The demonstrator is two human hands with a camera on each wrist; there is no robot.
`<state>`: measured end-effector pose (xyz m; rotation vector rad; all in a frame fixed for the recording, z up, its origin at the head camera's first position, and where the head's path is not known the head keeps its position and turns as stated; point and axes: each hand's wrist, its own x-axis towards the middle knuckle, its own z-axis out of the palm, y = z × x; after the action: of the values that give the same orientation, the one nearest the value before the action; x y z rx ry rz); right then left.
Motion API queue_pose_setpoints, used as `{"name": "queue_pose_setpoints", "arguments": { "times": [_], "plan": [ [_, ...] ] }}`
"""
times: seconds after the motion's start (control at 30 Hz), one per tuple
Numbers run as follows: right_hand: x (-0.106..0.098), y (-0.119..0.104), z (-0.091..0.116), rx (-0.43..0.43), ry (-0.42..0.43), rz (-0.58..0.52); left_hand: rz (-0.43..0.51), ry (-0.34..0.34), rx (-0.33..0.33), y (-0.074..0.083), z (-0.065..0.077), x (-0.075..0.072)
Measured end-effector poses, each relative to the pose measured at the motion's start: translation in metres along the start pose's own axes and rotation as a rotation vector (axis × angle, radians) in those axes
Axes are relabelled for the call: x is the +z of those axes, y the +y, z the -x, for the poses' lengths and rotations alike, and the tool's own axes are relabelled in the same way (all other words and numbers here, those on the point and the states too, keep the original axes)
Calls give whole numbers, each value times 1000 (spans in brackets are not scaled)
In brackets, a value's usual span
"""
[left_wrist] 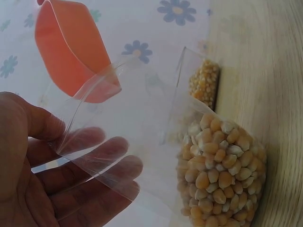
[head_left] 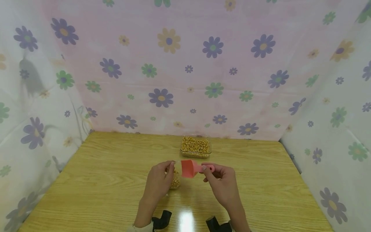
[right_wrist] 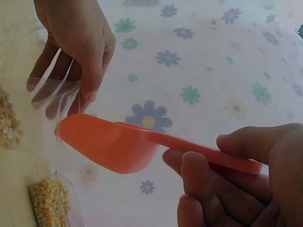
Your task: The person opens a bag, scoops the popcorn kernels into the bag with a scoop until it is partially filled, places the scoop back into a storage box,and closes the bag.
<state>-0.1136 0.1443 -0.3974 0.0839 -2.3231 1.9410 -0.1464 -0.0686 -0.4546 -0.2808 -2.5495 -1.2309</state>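
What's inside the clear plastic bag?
Corn kernels, piled at the bottom of the clear plastic bag; outer ones hide the middle. Can't tell whether the coral scoop reaches inside.

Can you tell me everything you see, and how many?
Flowery cloth: count unclear, pink and white, behind and both sides
Table: 1, yellowish, before the cloth
Container: 1, clear, far side of the table
Bag: 1, clear, nearer than the container
Kernels: too many to count, yellow, in bag and container
Scoop: 1, pinkish orange, by the bag's top
Black pieces: 2, black, near the wrists
Left hand: 1, bare, fingers pinching the bag
Right hand: 1, bare, fingers holding the scoop
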Motion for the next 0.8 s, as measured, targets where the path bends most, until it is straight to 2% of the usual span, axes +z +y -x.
{"name": "queue_pose_setpoints", "arguments": {
  "times": [0.3, 0.47, 0.67, 0.8],
  "plan": [
    [-2, -5, 3, -125, 66, 81, 10, -11, -11, -1, -1, -3],
    [-6, -2, 1, -149, 95, 123, 19, -17, -29, -1, 0, -2],
    [-15, 5, -22, -230, 192, 212, 0, -14, -19, -1, 0, 0],
    [-13, 25, -49, -234, 258, 150, 4, -10, -19, -2, 0, -1]
  ]
}}
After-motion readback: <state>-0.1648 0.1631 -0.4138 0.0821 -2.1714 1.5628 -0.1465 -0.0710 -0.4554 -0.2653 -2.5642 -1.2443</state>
